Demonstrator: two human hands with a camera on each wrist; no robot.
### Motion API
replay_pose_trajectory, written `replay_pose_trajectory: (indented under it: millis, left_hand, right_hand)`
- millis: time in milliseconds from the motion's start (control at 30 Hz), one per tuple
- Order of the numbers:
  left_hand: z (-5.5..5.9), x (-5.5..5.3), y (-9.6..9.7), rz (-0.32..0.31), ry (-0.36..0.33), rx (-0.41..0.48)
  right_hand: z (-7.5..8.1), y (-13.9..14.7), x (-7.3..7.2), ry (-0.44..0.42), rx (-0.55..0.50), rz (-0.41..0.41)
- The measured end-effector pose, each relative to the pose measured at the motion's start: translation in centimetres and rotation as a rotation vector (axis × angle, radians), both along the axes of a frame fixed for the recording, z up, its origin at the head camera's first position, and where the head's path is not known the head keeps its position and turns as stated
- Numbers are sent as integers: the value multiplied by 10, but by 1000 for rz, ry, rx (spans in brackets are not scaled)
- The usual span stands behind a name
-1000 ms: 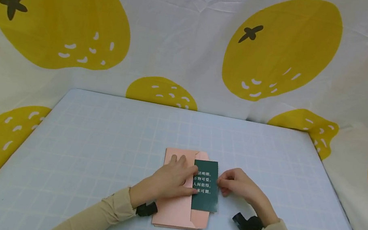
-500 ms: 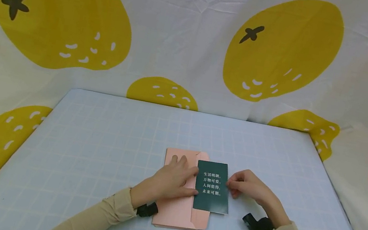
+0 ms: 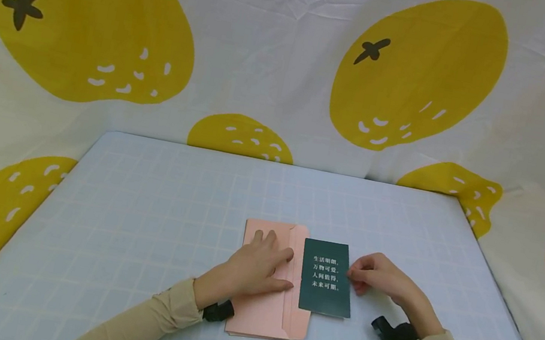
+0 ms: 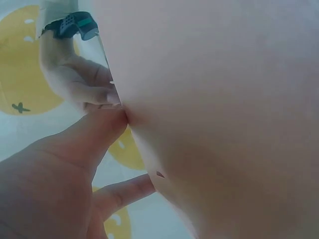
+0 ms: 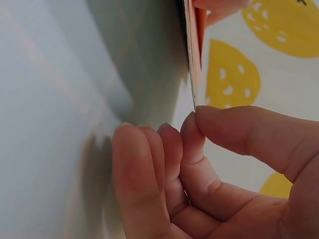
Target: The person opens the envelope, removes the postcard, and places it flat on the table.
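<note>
A pink envelope lies upright on the table, its flap side facing right. My left hand rests on it with fingers spread, thumb and index finger reaching toward the flap's fold. A dark green card with white printed characters overlaps the envelope's right edge and extends past it. Its right edge is pinched between the thumb and index finger of my right hand. In the right wrist view the card's thin edge runs up from those fingertips. The left wrist view is mostly filled by the pink paper.
A table with a pale blue checked cover carries everything. Behind and beside it hangs a white cloth printed with large yellow fruit. Each wrist wears a black camera band. Another paper edge shows under the envelope's bottom.
The right hand has drawn the green card rightward out of the envelope, exposing all of its printed lines and its left edge. The left hand and the envelope have stayed in place.
</note>
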State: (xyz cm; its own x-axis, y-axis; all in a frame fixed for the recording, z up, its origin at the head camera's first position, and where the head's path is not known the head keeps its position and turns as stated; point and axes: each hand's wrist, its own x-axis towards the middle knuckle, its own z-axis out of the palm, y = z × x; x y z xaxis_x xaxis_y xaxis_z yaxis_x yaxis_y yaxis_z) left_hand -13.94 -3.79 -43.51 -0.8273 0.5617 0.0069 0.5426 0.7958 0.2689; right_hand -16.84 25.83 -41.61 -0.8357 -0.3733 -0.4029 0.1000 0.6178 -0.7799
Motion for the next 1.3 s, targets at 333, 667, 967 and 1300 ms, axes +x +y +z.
replay_pose_trajectory:
  millis: [333,667,967,1300]
  left_hand:
    - [0,0,-1,-5,-6,-61]
    - [2,1,-3,-28,3,-73]
    - [1,4,-2,-5,35,-192]
    - [7,9,-1,35,41,-209]
  right_hand:
    - [0,23,-5,-24,3,22]
    - [-2,37,-12,-15,79,30]
    - [-3,39,-12,17,153,12]
    - [-1,31,-7,132,327,-33]
